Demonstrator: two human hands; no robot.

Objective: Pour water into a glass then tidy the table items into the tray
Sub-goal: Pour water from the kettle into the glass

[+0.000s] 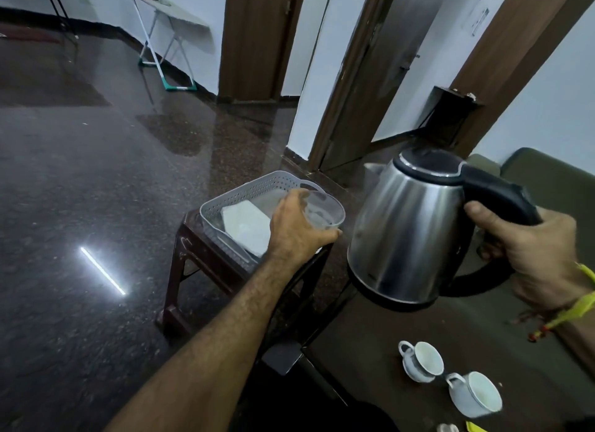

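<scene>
Here, at the far left, a bright strip of light (102, 270) is glinting off the dark polished floor (96, 174), and a folding stand (164, 35) is leaning by the white wall behind. Moving right, a brown stool (193, 264) is standing on the floor, carrying a grey perforated tray (238, 190); a white folded item (246, 227), perhaps a cloth or packet, is lying inside the tray. The left hand (297, 225) is reaching out over the near right corner of the tray, its fingers curling round a clear glass (325, 211) and gripping it from the side, so the glass is hanging just above the tray's right end. It is hard to tell through the clear wall whether any water is sitting in the glass. Just right of the glass, apart from it, a steel kettle (409, 238) is being held up in the air with its spout pointing left towards the glass and its black lid closed. The right hand (531, 254) is wrapping its fingers tightly round the kettle's black handle, thumb on top, with a yellow thread band (579, 299) showing at the wrist. Below the kettle, a dark table (370, 351) is carrying two white cups (421, 361), lying near the bottom right, close together.
</scene>
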